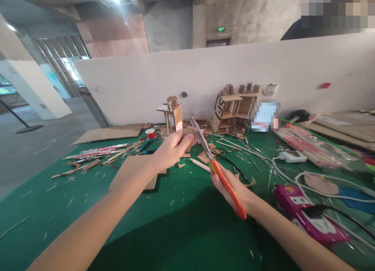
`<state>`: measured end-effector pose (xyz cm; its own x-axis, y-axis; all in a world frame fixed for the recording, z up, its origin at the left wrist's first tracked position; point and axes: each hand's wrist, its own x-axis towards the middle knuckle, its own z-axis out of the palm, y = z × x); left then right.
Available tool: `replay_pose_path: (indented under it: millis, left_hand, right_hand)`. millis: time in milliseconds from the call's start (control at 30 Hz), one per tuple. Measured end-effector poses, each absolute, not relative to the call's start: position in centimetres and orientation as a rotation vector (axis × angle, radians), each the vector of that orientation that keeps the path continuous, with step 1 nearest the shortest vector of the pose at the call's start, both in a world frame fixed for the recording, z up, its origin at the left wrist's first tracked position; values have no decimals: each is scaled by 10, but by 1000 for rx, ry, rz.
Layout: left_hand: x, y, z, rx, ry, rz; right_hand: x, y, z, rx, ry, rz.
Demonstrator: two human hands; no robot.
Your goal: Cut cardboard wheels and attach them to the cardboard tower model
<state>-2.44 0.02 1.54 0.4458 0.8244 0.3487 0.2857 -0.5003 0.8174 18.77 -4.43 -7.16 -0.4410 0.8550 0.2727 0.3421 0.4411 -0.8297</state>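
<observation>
Pinched in my left hand (174,146) is a small rounded piece of cardboard (191,135), held up over the scraps. My right hand (227,181) is closed on the orange handles of a pair of scissors (218,167). The blades point up and away, close beside the cardboard piece's right edge; whether they touch it I cannot tell. Beyond my left hand stands a small cardboard model (174,114) with stick legs. A larger cardboard shelf model (230,111) stands further right. A pale pen-like stick (199,164) lies between my hands.
A flat cardboard sheet (131,171) lies under my left forearm. Red thread spool (150,134), pliers (145,146) and wooden sticks are at the left. To the right are a purple power strip (310,216), a white charger (293,157) and cables. A white partition (175,75) borders the green table.
</observation>
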Motion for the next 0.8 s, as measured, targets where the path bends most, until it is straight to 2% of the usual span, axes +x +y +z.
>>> replay_pose_path:
  millis: [333,467,633,800]
  left_hand:
    - [-24,-6,22,2100,1016,942]
    - [-25,-2,22,2074,1047,1036]
    - [-24,6,14,1686,1027,1136]
    - [-21,9,9,1266,844,1070]
  right_hand:
    - [183,-42,-70,-1039,-1934,867]
    - [181,-41,-71,-1046,-1904,867]
    - [178,-38,-80,-1036,-1692,1060]
    - [175,-31,-86,-973,-1382,1377]
